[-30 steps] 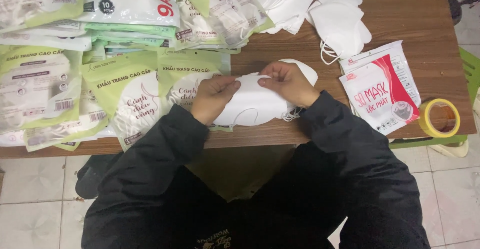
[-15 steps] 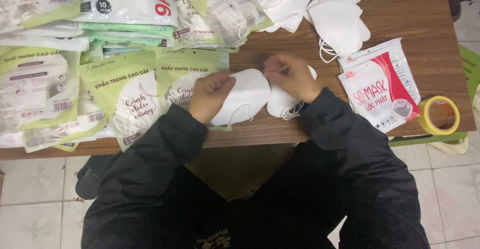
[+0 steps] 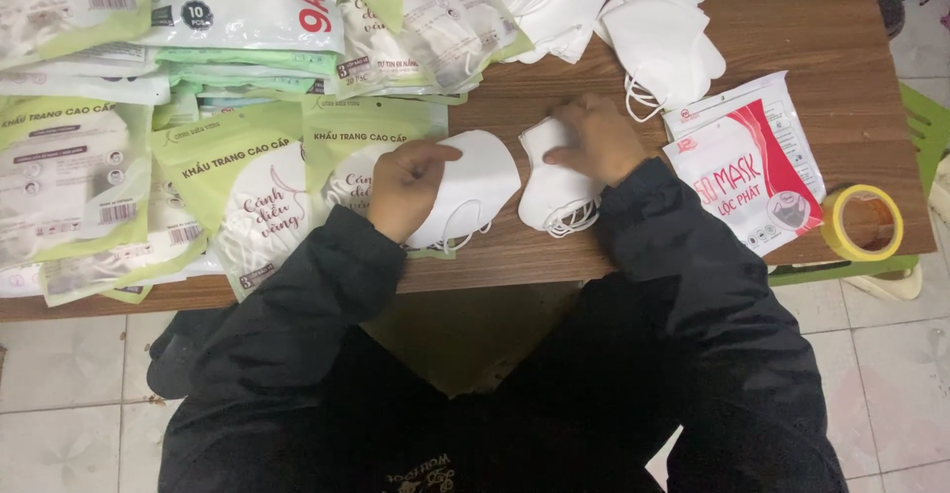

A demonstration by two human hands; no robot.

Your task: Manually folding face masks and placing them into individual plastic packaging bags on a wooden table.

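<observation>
My left hand holds a white folded face mask flat near the front edge of the wooden table, over a green and white mask packet. My right hand presses on a small stack of white masks just right of it, ear loops spilling toward me. The two mask lots lie a small gap apart. Both arms wear black sleeves.
Many green and white mask packets cover the table's left half. Loose white masks lie at the back. A red and white mask packet and a roll of yellow tape sit on the right. Tiled floor lies below.
The masks held together under both hands have been split: my left hand drew one mask leftward, my right hand kept the stack to the right.
</observation>
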